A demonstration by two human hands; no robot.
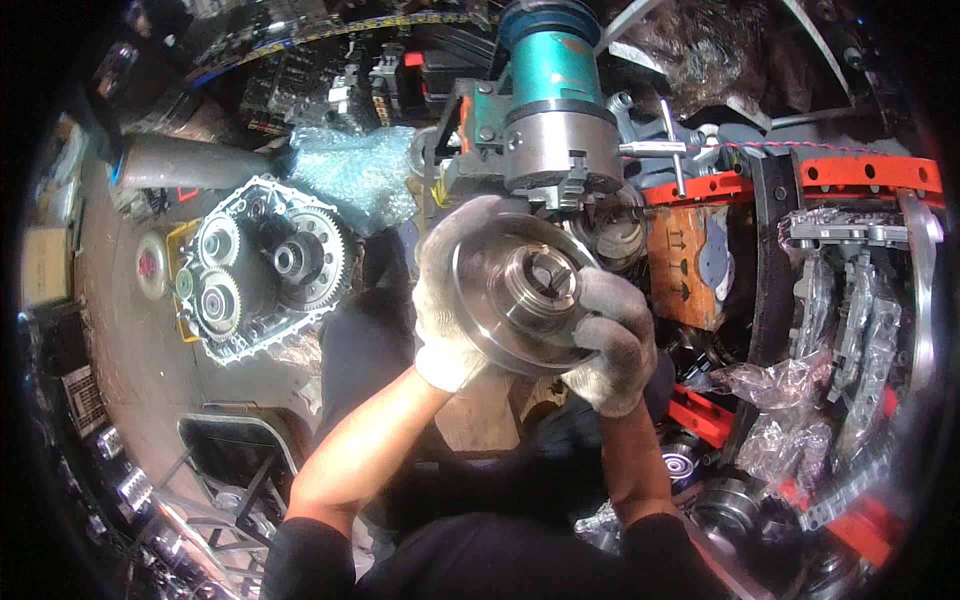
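Observation:
Between my two gloved hands is a round, shiny metal drum (pixel 478 290) with a raised hollow hub at its centre, tilted so its open hub faces me. My left hand (pixel 440 310) wraps its left rim, the fingers passing behind it. My right hand (pixel 617 345) grips the right side, fingers curled near the hub. Just beyond the drum stands a steel jaw chuck (pixel 560 140) on a green cylindrical body (pixel 553 68). A T-shaped chuck key (pixel 650 148) sticks out from the chuck's right side.
To the left an open gear housing (pixel 335 215) holds several gears. Bubble wrap (pixel 350 165) lies beyond it. An orange-brown box (pixel 685 265) stands right of the chuck, beside a red perforated rail (pixel 860 172). Plastic-wrapped metal parts (pixel 850 340) fill the far right. A black-framed stool (pixel 235 440) sits lower left.

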